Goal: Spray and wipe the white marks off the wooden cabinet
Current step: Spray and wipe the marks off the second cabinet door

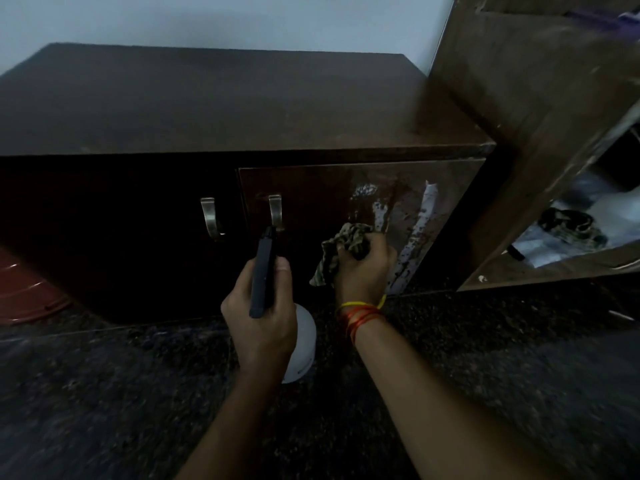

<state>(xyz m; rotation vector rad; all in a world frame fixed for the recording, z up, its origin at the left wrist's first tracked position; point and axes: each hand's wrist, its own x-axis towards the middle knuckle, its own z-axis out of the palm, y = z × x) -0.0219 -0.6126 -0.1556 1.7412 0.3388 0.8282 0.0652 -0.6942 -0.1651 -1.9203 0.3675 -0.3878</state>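
Observation:
A low dark wooden cabinet stands against the wall. Its right door carries smeared white marks running in streaks down the right half. My right hand grips a bunched patterned cloth and holds it against the door beside the marks. My left hand holds a spray bottle with a black head and a white body, its nozzle pointing at the door near the right handle.
A second metal handle is on the left door. A taller brown shelf unit stands at the right, with clothes and bags on its lower shelf. The floor is dark speckled stone. A reddish object lies at the left.

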